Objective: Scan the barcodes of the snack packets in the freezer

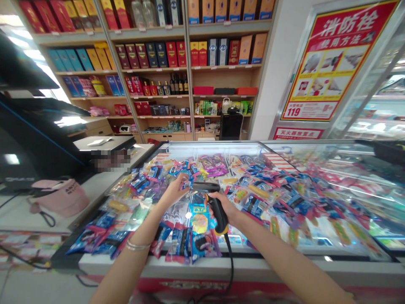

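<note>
My right hand (225,204) is wrapped round the handle of a black and yellow barcode scanner (219,216); its head points left and a cable hangs from the grip. Just left of the scanner's head is my left hand (175,191), its fingers curled in on a small wrapped packet (186,184) whose details are too small to read. Below the hands lies a blue and yellow packet (200,219). Blue and pink wrapped packets (182,242) cover the glass top of the freezer (133,267) all around, with purple packets (214,165) farther back.
To the left, a counter (104,185) holds a pink bag (71,197) and a dark screen (31,147). Wooden shelves (148,72) with boxed bottles stand behind. A red fire-hydrant sign (338,63) hangs at the right. The scanner cable (232,261) droops over the freezer's front edge.
</note>
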Motion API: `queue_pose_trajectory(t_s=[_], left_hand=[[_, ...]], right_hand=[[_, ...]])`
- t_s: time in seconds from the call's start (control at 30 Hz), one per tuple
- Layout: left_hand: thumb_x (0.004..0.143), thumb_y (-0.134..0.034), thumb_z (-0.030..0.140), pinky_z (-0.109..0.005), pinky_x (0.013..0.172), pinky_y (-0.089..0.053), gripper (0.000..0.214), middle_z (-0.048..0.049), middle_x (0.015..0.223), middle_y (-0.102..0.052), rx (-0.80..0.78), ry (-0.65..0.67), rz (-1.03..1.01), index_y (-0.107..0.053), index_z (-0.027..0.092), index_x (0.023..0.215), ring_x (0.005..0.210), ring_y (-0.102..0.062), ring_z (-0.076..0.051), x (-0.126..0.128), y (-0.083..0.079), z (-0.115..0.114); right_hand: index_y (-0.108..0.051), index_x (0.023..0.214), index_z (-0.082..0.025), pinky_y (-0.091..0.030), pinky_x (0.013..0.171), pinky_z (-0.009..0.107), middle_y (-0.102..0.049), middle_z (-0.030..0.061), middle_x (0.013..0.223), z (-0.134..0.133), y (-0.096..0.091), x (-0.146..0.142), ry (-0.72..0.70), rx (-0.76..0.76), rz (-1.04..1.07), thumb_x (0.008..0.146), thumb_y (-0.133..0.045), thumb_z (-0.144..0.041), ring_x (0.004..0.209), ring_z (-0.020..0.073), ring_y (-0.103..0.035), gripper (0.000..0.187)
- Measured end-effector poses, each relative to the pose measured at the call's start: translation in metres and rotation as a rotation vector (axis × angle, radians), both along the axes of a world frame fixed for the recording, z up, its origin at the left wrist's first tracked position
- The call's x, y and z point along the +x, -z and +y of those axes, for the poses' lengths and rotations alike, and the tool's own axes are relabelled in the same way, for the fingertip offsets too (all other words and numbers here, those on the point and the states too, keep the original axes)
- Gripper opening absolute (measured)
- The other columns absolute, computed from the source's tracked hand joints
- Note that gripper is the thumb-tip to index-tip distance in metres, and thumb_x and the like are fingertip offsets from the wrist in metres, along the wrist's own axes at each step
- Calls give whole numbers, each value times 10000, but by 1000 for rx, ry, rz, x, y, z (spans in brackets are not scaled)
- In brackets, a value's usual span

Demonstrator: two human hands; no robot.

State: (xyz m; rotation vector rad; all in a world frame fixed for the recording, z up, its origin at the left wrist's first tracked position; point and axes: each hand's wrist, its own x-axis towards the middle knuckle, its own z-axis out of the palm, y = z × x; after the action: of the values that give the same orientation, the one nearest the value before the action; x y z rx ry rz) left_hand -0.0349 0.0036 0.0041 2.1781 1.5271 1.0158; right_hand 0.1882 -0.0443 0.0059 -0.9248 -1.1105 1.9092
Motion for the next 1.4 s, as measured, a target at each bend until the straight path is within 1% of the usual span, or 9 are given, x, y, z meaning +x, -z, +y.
queue_pose_trajectory(t_s=[0.1,0.23,0.37,0.43,0.6,0.77,1.1,1.2,1.4], left_hand=[[789,-507,277,-307,792,-494,477,-84,1071,-686,-69,8,-14,-512,198,1260,994,-646,-224,-1,1,-1],[779,-509,260,-321,935,-451,490,-59,1211,-648,-57,92,-39,-555,218,1264,1153,-578,-237,1,-4,-2],[756,-509,220,-316,924,-466,450,-41,1141,-688,-91,90,-29,-629,202,1190,1042,-636,-226,4,-10,-4],[716,-562,213,-310,909,-475,453,-38,1120,-697,-106,92,-25,-650,195,1160,993,-652,-223,5,-12,-6],[635,-673,244,-304,921,-468,504,-35,1085,-711,-98,107,-47,-663,186,1136,1004,-652,-231,6,-13,-8],[614,-654,203,-298,912,-468,506,-46,1086,-711,-118,103,-40,-673,175,1119,1001,-653,-228,7,-12,-7],[574,-596,111,-313,919,-470,547,-45,1082,-711,-138,129,-39,-680,181,1110,996,-649,-231,4,-13,-6],[589,-594,111,-322,912,-475,527,-51,1067,-714,-120,141,-30,-676,178,1105,972,-653,-225,3,-8,-4],[615,-627,132,-336,944,-465,463,-83,1108,-696,-79,179,-63,-677,158,1075,1027,-639,-238,1,-1,-1]], right_hand=[[-580,694,-159,-376,368,220,-561,-16,469,-1,2,-1,-5,61,11,668,-568,-411,350,95,-474,254],[-571,756,-165,-394,348,219,-616,-13,559,-2,3,-2,9,106,57,648,-604,-402,355,97,-495,262],[-547,781,-170,-412,337,221,-623,-20,600,-4,0,-2,25,125,61,649,-617,-390,358,97,-504,266],[-538,799,-171,-414,332,221,-617,-22,593,-4,0,-2,22,141,55,662,-611,-385,356,98,-502,264],[-537,824,-165,-403,319,217,-620,-16,602,-2,3,-2,-1,201,49,683,-595,-378,346,97,-501,262],[-528,800,-167,-387,308,213,-615,-16,583,-2,1,-2,-25,248,24,692,-595,-377,332,95,-489,246],[-559,691,-154,-391,319,202,-591,-9,524,-5,-1,-1,-59,262,-37,714,-572,-386,331,89,-481,233],[-565,718,-154,-394,324,200,-622,1,574,-6,-1,-1,-57,264,-24,714,-572,-379,337,84,-487,226],[-558,815,-160,-392,322,202,-645,3,641,-10,-7,-1,-54,258,-4,706,-585,-383,349,84,-496,249]])
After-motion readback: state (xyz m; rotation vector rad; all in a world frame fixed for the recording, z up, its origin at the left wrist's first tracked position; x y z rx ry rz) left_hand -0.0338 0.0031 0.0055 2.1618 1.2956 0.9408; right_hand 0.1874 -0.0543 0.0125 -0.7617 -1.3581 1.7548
